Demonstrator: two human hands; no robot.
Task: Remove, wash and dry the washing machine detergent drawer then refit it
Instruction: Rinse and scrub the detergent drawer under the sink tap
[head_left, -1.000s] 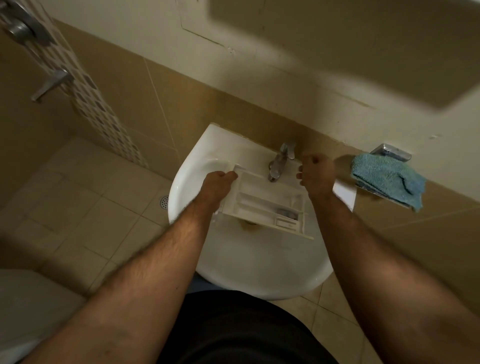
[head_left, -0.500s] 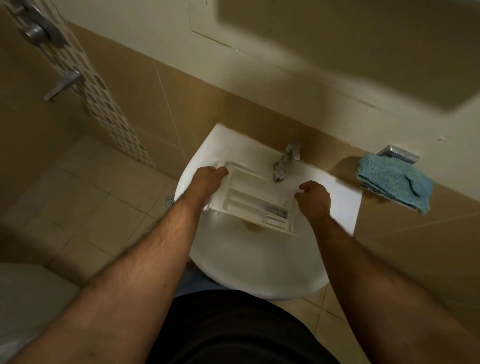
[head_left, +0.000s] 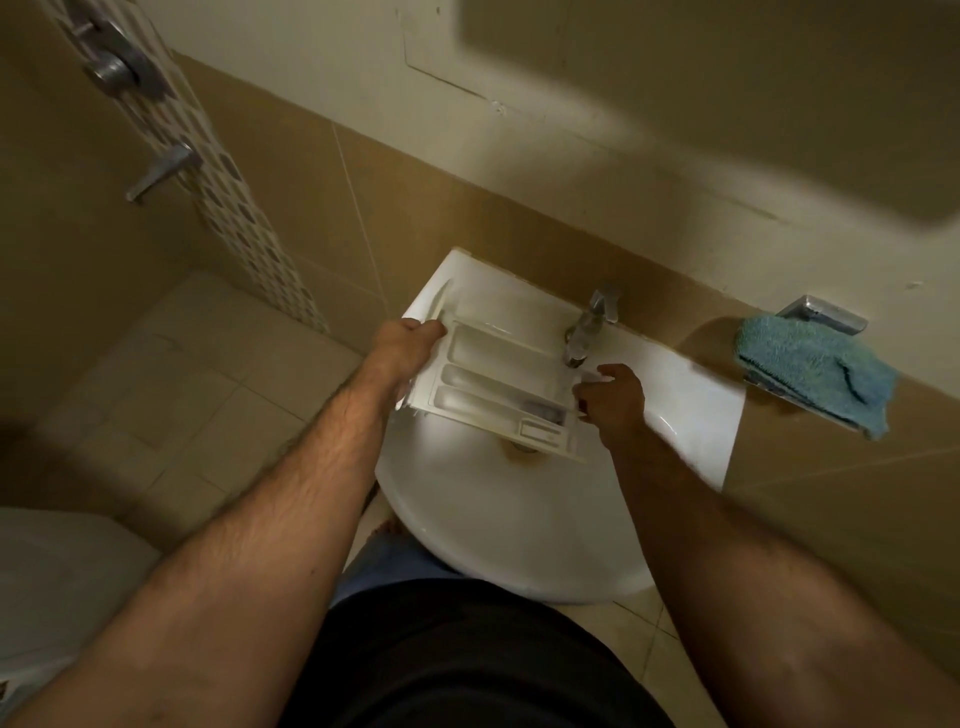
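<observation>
The white detergent drawer (head_left: 493, 387), with several long compartments facing up, hangs over the bowl of the white sink (head_left: 498, 519). My left hand (head_left: 402, 345) grips its left end, beside the front panel. At the drawer's right end, just below the spout of the chrome tap (head_left: 587, 332), my right hand (head_left: 613, 402) has its fingers curled at the drawer's edge. Whether water runs from the tap is not visible.
A blue cloth (head_left: 815, 374) lies on a chrome wall holder (head_left: 826, 314) right of the sink. Shower fittings (head_left: 111, 67) hang on the tiled wall at upper left. A white toilet (head_left: 47, 582) sits at lower left on the tiled floor.
My right hand came down from the tap handle to the drawer's right end. The drawer stayed over the bowl in my left hand, and my view shifted slightly.
</observation>
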